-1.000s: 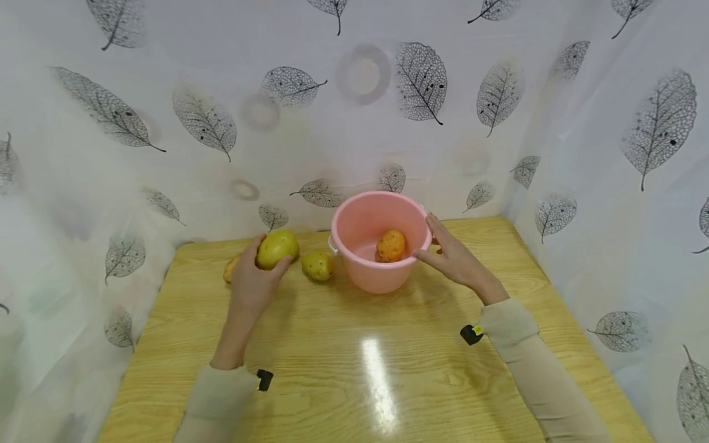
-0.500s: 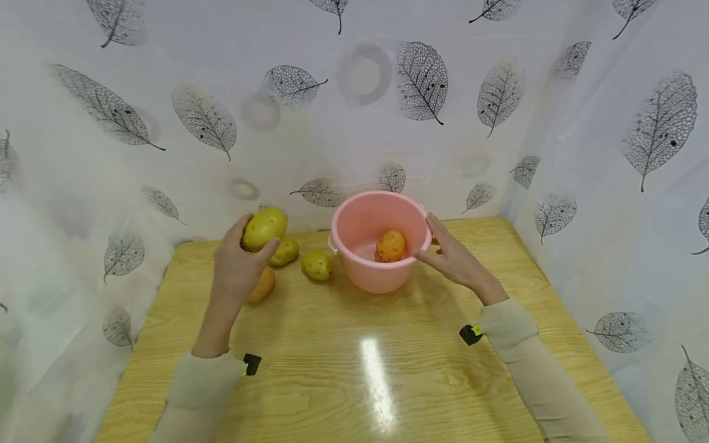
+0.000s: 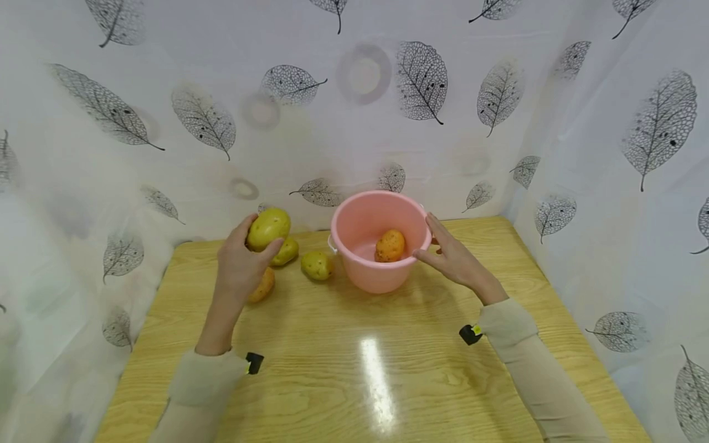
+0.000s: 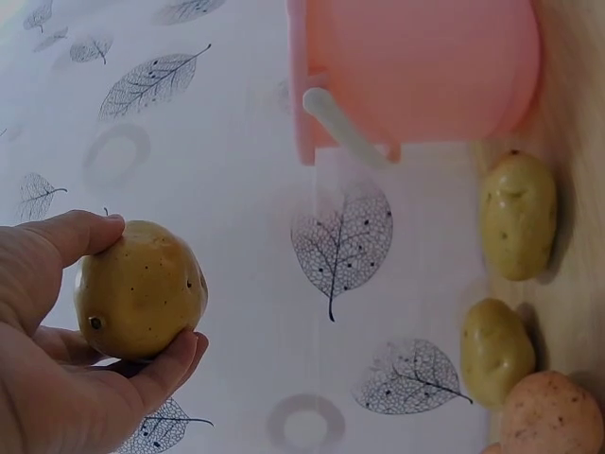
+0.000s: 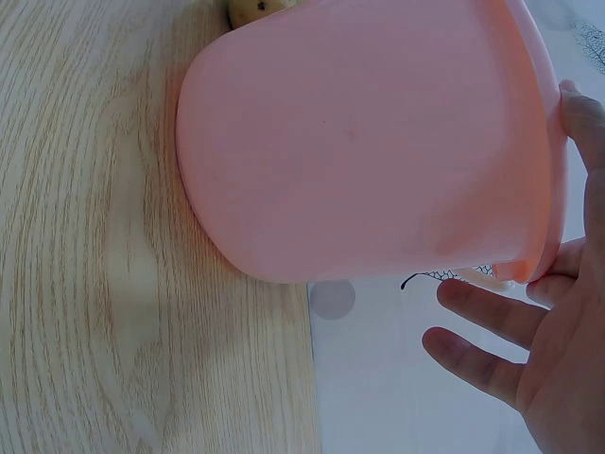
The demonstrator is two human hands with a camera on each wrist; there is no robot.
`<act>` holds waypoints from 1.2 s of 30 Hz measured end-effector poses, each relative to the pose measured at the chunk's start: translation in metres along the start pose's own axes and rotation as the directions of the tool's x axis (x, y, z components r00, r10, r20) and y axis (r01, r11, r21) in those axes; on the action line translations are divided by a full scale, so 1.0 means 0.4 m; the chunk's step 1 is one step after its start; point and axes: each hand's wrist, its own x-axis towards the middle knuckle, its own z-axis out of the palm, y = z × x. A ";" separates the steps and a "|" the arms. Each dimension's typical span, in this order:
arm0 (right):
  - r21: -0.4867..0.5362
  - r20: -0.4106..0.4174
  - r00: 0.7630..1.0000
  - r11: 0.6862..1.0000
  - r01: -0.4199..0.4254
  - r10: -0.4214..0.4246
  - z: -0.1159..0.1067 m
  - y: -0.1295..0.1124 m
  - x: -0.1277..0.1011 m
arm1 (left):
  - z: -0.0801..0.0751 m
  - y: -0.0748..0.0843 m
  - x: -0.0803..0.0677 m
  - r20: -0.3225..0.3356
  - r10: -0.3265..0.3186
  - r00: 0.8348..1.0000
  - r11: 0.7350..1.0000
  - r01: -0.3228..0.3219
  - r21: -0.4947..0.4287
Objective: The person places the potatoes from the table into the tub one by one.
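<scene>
My left hand (image 3: 238, 267) grips a large yellow-green potato (image 3: 269, 229) between thumb and fingers, held up over the table's back left. In the left wrist view this potato (image 4: 142, 291) hangs well apart from the pink bucket (image 4: 416, 71). Upright at the back middle, the bucket (image 3: 373, 277) has an orange-brown potato (image 3: 390, 245) inside. On the bucket's right rim rests my right hand (image 3: 454, 255), its fingers spread and fairly straight. The right wrist view shows the thumb (image 5: 579, 109) at the rim and two fingers standing off the wall.
Left of the bucket lie two greenish potatoes (image 3: 317, 266) and an orange-brown potato (image 3: 263, 285), partly hidden by my left hand. A white bucket handle (image 4: 345, 128) hangs on the bucket's left side. A leaf-print curtain (image 3: 365, 135) borders the wooden table (image 3: 432, 381) at back and sides.
My left hand has raised the potato from beside the others and carried it slightly left, uncovering a greenish potato behind. Since half a second ago it has barely shifted. The right hand and bucket stay still.
</scene>
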 end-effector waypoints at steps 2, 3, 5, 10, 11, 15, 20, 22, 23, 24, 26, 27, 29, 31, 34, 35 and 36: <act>0.000 -0.001 1.000 1.000 0.000 0.000 0.000 0.000 0.000 | 0.005 0.002 0.004 0.014 -0.001 1.000 1.000 0.001 -0.005; 0.000 -0.003 1.000 1.000 -0.001 0.001 0.000 0.000 -0.001 | 0.008 0.003 0.007 0.020 -0.002 1.000 1.000 0.003 -0.009; -0.002 -0.002 1.000 1.000 0.006 -0.006 0.001 0.000 0.000 | 0.014 0.005 0.011 0.032 -0.006 0.999 1.000 0.007 -0.011; -0.003 0.000 1.000 1.000 0.008 -0.008 0.003 -0.005 0.001 | 0.042 0.019 0.023 0.056 -0.014 0.998 1.000 0.015 -0.018; -0.003 0.002 1.000 1.000 0.009 -0.009 0.002 -0.005 0.001 | 0.050 0.023 0.025 0.059 -0.007 0.998 1.000 0.008 -0.023; 0.000 -0.002 1.000 1.000 0.000 0.000 0.000 -0.006 -0.002 | 0.085 0.042 0.030 0.069 0.034 0.997 0.999 -0.031 -0.034; 0.003 -0.006 1.000 1.000 0.002 -0.002 0.001 0.000 0.001 | 0.128 0.062 0.042 0.081 0.067 0.994 0.997 -0.064 -0.040; 0.004 -0.006 1.000 1.000 0.002 -0.002 0.002 0.002 0.001 | 0.143 0.066 0.049 0.086 0.073 0.994 0.997 -0.070 -0.043; 0.006 -0.005 1.000 1.000 0.002 -0.002 0.002 0.002 0.001 | 0.150 0.068 0.051 0.089 0.073 0.993 0.997 -0.070 -0.044; 0.008 -0.004 1.000 1.000 0.002 -0.002 0.002 0.002 0.001 | 0.158 0.070 0.053 0.092 0.074 0.993 0.997 -0.070 -0.042; 0.011 -0.001 1.000 1.000 -0.002 0.002 0.002 0.001 -0.001 | 0.171 0.078 0.057 0.103 0.072 0.992 0.996 -0.067 -0.057; 0.012 -0.001 1.000 1.000 -0.003 0.003 0.001 0.000 -0.001 | 0.179 0.081 0.058 0.111 0.072 0.991 0.996 -0.065 -0.066; 0.015 0.000 1.000 1.000 -0.006 0.006 0.001 0.000 -0.002 | 0.194 0.090 0.059 0.124 0.075 0.989 0.995 -0.067 -0.070; 0.019 0.000 1.000 1.000 -0.007 0.007 0.001 0.001 -0.002 | 0.211 0.097 0.061 0.134 0.081 0.988 0.994 -0.071 -0.079; 0.023 0.000 1.000 1.000 -0.007 0.007 0.002 0.002 0.000 | 0.237 0.107 0.064 0.146 0.092 0.985 0.994 -0.083 -0.067; 0.027 0.000 1.000 1.000 -0.006 0.006 0.003 0.003 0.000 | 0.246 0.109 0.065 0.149 0.092 0.985 0.994 -0.083 -0.065; 0.027 0.000 1.000 1.000 -0.005 0.005 0.003 0.003 0.000 | 0.256 0.111 0.066 0.153 0.093 0.984 0.995 -0.085 -0.057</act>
